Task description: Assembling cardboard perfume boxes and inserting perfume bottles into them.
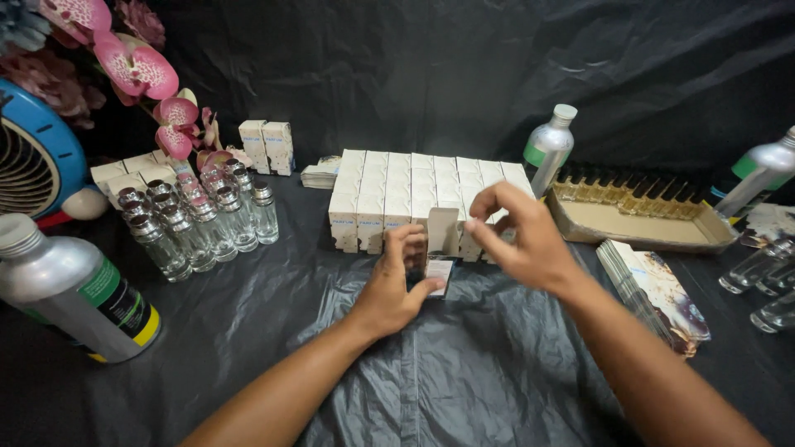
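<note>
My left hand grips a small white carton standing on the black plastic sheet; the carton's top flap is raised. My right hand hovers just right of and above that flap, fingers spread and curled, holding nothing that I can see. Directly behind both hands stands a block of several closed white cartons in tidy rows.
Several clear glass bottles with silver caps stand at left, near a big silver bottle lying down. A cardboard tray of filled bottles, two upright silver bottles, a stack of flat cartons and loose glass bottles are at right. Orchid flowers and a blue fan stand at far left.
</note>
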